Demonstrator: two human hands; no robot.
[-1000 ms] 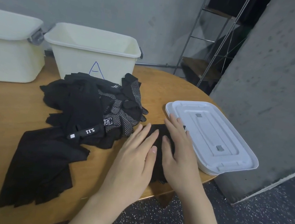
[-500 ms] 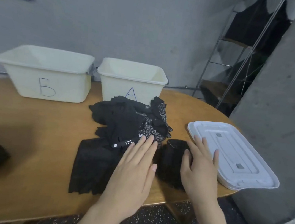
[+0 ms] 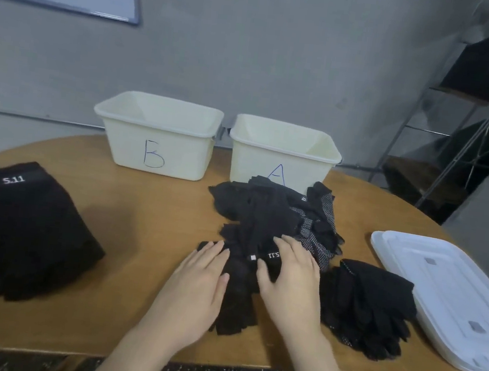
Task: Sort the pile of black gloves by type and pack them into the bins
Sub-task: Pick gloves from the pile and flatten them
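My pile of black gloves (image 3: 273,216) sits heaped just in front of bin A (image 3: 284,154), some plain knit, some speckled with white grip dots on its right side. At the pile's near edge lies a flat glove with a white 5.11 cuff band (image 3: 239,295). Right of the pile rests a small stack of dotted gloves (image 3: 367,305). Far left of the pile lies a neat stack of 5.11 gloves (image 3: 16,231). Bin B (image 3: 157,134) stands open, touching bin A's left side.

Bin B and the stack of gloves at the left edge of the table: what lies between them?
Nothing: in the head view, only bare table lies between bin B and the left glove stack.
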